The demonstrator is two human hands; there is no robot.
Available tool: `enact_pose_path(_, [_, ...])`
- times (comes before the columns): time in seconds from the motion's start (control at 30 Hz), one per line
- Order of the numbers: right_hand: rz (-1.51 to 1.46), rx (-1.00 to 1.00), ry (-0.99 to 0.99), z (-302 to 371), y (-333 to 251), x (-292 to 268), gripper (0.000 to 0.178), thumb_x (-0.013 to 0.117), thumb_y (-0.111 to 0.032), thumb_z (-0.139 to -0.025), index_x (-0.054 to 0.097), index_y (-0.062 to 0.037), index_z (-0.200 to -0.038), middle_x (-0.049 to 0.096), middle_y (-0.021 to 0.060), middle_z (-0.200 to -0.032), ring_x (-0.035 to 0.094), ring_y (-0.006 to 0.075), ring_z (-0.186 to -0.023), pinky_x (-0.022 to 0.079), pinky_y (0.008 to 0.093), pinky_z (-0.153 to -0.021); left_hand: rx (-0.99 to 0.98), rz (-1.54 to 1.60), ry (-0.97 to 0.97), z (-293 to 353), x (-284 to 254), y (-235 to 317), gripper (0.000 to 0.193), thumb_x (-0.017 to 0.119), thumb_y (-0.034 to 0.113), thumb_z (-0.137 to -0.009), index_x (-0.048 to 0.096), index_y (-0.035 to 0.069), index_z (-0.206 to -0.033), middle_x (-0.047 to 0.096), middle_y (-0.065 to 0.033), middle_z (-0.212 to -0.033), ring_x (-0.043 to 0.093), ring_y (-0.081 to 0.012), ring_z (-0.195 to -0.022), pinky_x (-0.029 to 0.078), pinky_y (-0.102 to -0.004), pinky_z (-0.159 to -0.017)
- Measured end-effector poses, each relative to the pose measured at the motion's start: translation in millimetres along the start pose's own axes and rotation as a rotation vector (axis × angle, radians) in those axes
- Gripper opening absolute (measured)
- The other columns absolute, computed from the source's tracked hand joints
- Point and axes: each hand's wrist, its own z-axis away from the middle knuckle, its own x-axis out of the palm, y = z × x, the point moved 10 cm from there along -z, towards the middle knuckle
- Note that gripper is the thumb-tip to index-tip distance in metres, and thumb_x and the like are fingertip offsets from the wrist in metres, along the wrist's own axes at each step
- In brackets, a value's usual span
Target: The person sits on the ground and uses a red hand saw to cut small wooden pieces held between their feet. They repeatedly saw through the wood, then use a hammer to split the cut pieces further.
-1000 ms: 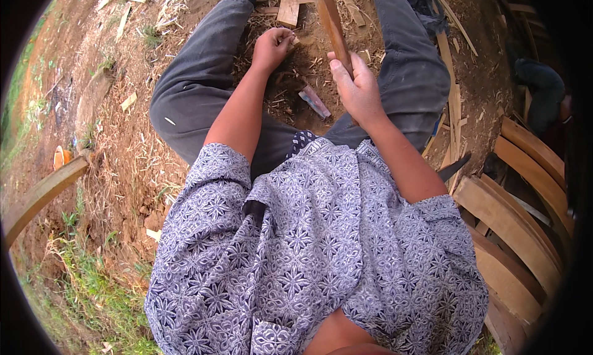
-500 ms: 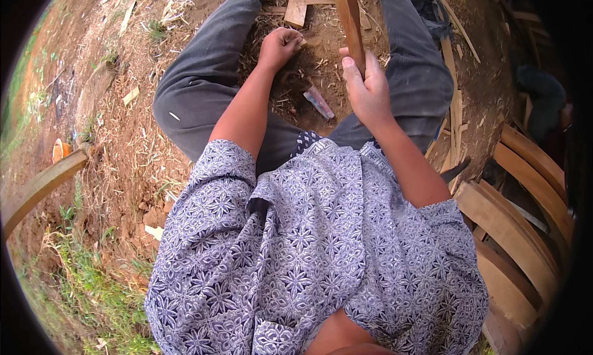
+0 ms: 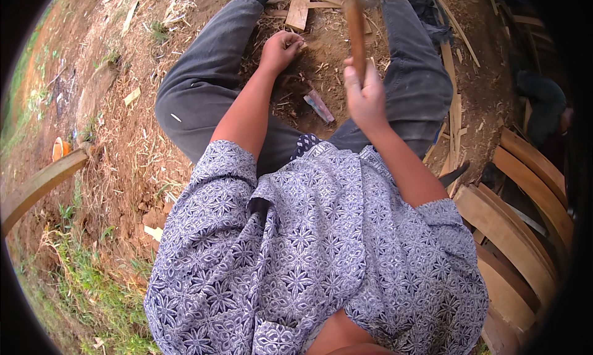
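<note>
My right hand is wrapped round the wooden handle of a hammer. The hammer stands up between my lower legs, and its grey head is partly cut off by the top of the view. Low over the dirt, my left hand is closed in a pinch. A small pale bit shows at its fingertips, too small to name. On the ground between my thighs lies a clear plastic packet with coloured markings. Beyond my left hand is a flat wooden board.
Curved wooden pieces are stacked at my right. Long wood strips lie beside my right leg. A curved beam juts in from the left, near an orange object. Wood shavings litter the dirt. A dark, sleeve-like shape shows at far right.
The hammer has swung so that its grey head now shows at the top edge, and my right hand has shifted slightly. My left hand stays nearly in place.
</note>
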Motion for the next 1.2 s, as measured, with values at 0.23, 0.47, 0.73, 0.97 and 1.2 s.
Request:
enact_pose_path(0.23, [0.128, 0.083, -0.153, -9.0, 21.1, 10.0, 0.026, 0.063, -0.024, -0.101, 0.064, -0.0054, -0.12, 0.066, 0.0097, -0.083, 0.065, 0.0187, -0.073, 0.052, 0.0355, -0.071, -0.024, -0.017, 0.0, 3.9, -1.3, -6.9, 0.015, 0.077, 0.017, -0.089, 0.076, 0.004, -0.097, 0.071, -0.0123, -0.094, 0.071, -0.0254, -0.088, 0.054, -0.0353, -0.08])
enact_pose_path(0.47, [0.276, 0.078, -0.152, -2.8, 71.8, 26.3, 0.026, 0.062, -0.025, -0.101, 0.063, -0.0064, -0.12, 0.069, 0.0128, -0.086, 0.067, 0.0208, -0.075, 0.053, 0.0372, -0.072, -0.044, -0.029, -0.005, -0.1, 1.6, -1.0, 0.015, 0.077, 0.017, -0.088, 0.076, 0.003, -0.096, 0.072, -0.0134, -0.094, 0.071, -0.0264, -0.088, 0.054, -0.0359, -0.081])
enact_pose_path(0.73, [-0.05, -0.005, 0.059, -9.5, -3.6, -8.6, 0.026, 0.063, -0.024, -0.101, 0.062, -0.006, -0.12, 0.066, 0.0071, -0.082, 0.062, 0.0135, -0.071, 0.051, 0.0334, -0.068, -0.029, -0.07, 0.008, 0.0, -3.1, -2.0, 0.017, 0.077, 0.017, -0.089, 0.076, 0.003, -0.097, 0.072, -0.0143, -0.095, 0.072, -0.0281, -0.09, 0.054, -0.0369, -0.082])
enact_pose_path(0.97, [0.16, 0.06, -0.192, -21.1, 70.1, 32.6, 0.03, 0.063, -0.023, -0.099, 0.063, -0.0051, -0.123, 0.071, 0.015, -0.092, 0.071, 0.0242, -0.084, 0.053, 0.0408, -0.076, -0.036, -0.112, 0.026, -3.3, -3.3, -0.9, 0.017, 0.076, 0.019, -0.089, 0.076, 0.004, -0.097, 0.071, -0.0146, -0.093, 0.071, -0.0288, -0.086, 0.054, -0.0373, -0.078])
enact_pose_path(1.2, [0.132, -0.034, -0.033, -15.2, 20.4, 15.2, 0.025, 0.061, -0.022, -0.101, 0.062, -0.004, -0.119, 0.069, 0.015, -0.093, 0.068, 0.0211, -0.08, 0.053, 0.0362, -0.076, -0.097, -0.095, 0.003, -0.7, -0.7, -1.7, 0.016, 0.077, 0.018, -0.088, 0.076, 0.005, -0.097, 0.071, -0.0128, -0.092, 0.069, -0.0263, -0.083, 0.053, -0.0349, -0.076])
